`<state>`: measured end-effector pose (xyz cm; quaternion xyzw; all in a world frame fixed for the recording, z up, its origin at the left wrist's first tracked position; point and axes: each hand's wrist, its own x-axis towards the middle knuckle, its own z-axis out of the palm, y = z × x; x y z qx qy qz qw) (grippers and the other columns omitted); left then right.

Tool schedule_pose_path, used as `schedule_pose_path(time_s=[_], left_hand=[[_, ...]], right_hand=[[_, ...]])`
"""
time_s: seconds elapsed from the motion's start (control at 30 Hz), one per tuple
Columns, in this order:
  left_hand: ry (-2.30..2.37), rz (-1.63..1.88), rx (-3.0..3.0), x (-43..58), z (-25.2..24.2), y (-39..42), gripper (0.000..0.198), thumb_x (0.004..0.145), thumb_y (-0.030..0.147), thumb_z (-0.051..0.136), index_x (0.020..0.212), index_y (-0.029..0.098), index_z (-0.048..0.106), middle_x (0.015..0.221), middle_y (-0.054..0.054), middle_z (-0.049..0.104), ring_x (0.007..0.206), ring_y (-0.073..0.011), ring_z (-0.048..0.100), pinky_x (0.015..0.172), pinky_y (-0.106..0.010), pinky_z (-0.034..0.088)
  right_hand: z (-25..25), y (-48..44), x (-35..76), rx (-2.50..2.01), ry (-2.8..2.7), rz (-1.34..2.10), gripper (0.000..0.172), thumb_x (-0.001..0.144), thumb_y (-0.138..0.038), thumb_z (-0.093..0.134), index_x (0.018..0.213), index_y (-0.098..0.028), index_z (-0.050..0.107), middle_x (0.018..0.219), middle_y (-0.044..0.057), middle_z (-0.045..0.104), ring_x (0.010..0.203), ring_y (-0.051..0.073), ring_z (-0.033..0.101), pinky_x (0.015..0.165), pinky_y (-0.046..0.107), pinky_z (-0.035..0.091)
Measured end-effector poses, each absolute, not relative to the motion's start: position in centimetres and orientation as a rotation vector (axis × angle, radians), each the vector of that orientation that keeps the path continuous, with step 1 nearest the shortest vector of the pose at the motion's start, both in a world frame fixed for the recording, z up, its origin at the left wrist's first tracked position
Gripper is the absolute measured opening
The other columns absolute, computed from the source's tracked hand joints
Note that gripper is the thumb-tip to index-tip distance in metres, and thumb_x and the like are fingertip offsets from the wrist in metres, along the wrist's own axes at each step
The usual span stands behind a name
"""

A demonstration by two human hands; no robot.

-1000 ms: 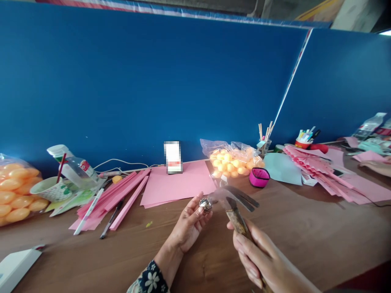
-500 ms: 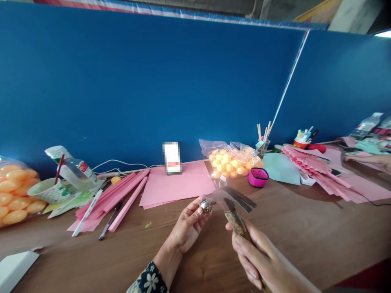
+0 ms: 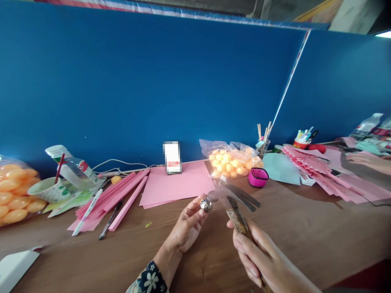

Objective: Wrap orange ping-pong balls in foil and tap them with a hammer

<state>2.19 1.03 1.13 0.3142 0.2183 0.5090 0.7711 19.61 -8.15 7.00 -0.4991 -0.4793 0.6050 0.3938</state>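
My left hand (image 3: 187, 228) pinches a small shiny silver ball (image 3: 206, 204) between thumb and fingertips, held just above the brown table (image 3: 305, 236). My right hand (image 3: 262, 260) is wrapped round the worn wooden handle of a claw hammer (image 3: 235, 203). The hammer's metal head is blurred by motion and sits right beside the ball, its claw pointing right. Both hands hover in front of a stack of pink paper sheets (image 3: 179, 183).
A bag of orange balls (image 3: 233, 162) and a pink roll (image 3: 258, 177) lie behind the hands. Pink strips (image 3: 122, 195), pens, a cup (image 3: 49, 189), a bottle (image 3: 71, 167) and another orange-ball bag (image 3: 15, 191) lie left. Folded pink fans (image 3: 314, 167) and another person's hand (image 3: 366, 159) are at right.
The hammer head swung left against the ball and has drawn back slightly to the right. The left hand keeps the ball in nearly the same place.
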Motion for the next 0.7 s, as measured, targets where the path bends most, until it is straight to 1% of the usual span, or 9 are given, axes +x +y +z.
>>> schedule_pose_path(time_s=[0.1, 0.2, 0.3, 0.4, 0.53, 0.63, 0.7], left_hand=[[0.461, 1.1, 0.695, 2.24, 1.14, 0.97, 0.045, 0.072, 0.009, 0.063, 0.115, 0.021, 0.057, 0.119, -0.007, 0.059, 0.109, -0.0169, 0.053, 0.098, -0.028, 0.032], [0.469, 1.109, 0.697, 2.26, 1.12, 0.99, 0.046, 0.072, 0.009, 0.063, 0.115, 0.022, 0.057, 0.116, -0.006, 0.061, 0.105, -0.0146, 0.054, 0.094, -0.025, 0.034], [0.505, 1.12, 0.714, 2.31, 1.06, 1.05, 0.046, 0.071, 0.009, 0.064, 0.114, 0.023, 0.058, 0.11, -0.005, 0.064, 0.1, -0.0143, 0.056, 0.088, -0.023, 0.037], [0.533, 1.126, 0.75, 2.43, 1.13, 1.05, 0.048, 0.069, 0.009, 0.066, 0.114, 0.023, 0.058, 0.107, -0.005, 0.065, 0.099, -0.0156, 0.056, 0.088, -0.025, 0.037], [0.512, 1.112, 0.787, 2.5, 1.33, 1.05, 0.046, 0.069, 0.012, 0.067, 0.114, 0.021, 0.058, 0.109, -0.008, 0.064, 0.103, -0.0196, 0.055, 0.092, -0.031, 0.035], [0.527, 1.12, 0.791, 2.48, 1.33, 1.07, 0.042, 0.069, 0.012, 0.067, 0.11, 0.019, 0.061, 0.106, -0.008, 0.065, 0.098, -0.0185, 0.057, 0.09, -0.03, 0.036], [0.528, 1.12, 0.791, 2.49, 1.3, 1.05, 0.038, 0.07, 0.011, 0.066, 0.107, 0.018, 0.062, 0.104, -0.008, 0.065, 0.096, -0.0172, 0.057, 0.089, -0.028, 0.037]], right_hand=[[6.95, -8.07, 19.58, -1.276, -1.224, 1.55, 0.048, 0.084, -0.051, 0.044, 0.119, -0.021, 0.032, 0.065, -0.006, 0.042, 0.04, 0.005, 0.032, 0.036, 0.018, 0.029], [6.87, -8.08, 19.56, -1.278, -1.222, 1.546, 0.048, 0.084, -0.052, 0.043, 0.119, -0.021, 0.032, 0.065, -0.005, 0.042, 0.04, 0.005, 0.031, 0.036, 0.018, 0.029], [6.78, -8.09, 19.54, -1.266, -1.219, 1.533, 0.049, 0.083, -0.053, 0.043, 0.12, -0.022, 0.032, 0.067, -0.005, 0.043, 0.039, 0.004, 0.031, 0.035, 0.018, 0.029], [6.57, -8.05, 19.48, -1.295, -1.238, 1.543, 0.049, 0.083, -0.053, 0.043, 0.118, -0.021, 0.034, 0.063, -0.006, 0.041, 0.039, 0.005, 0.031, 0.036, 0.019, 0.029], [6.44, -8.08, 19.46, -1.327, -1.232, 1.539, 0.052, 0.083, -0.054, 0.043, 0.12, -0.02, 0.033, 0.063, -0.006, 0.041, 0.039, 0.005, 0.032, 0.036, 0.019, 0.029], [6.5, -8.2, 19.48, -1.313, -1.21, 1.538, 0.053, 0.082, -0.054, 0.043, 0.122, -0.021, 0.032, 0.067, -0.004, 0.044, 0.039, 0.004, 0.032, 0.035, 0.018, 0.029], [6.52, -8.26, 19.47, -1.323, -1.203, 1.541, 0.053, 0.082, -0.055, 0.044, 0.121, -0.021, 0.034, 0.066, -0.005, 0.044, 0.039, 0.004, 0.032, 0.035, 0.018, 0.029]])
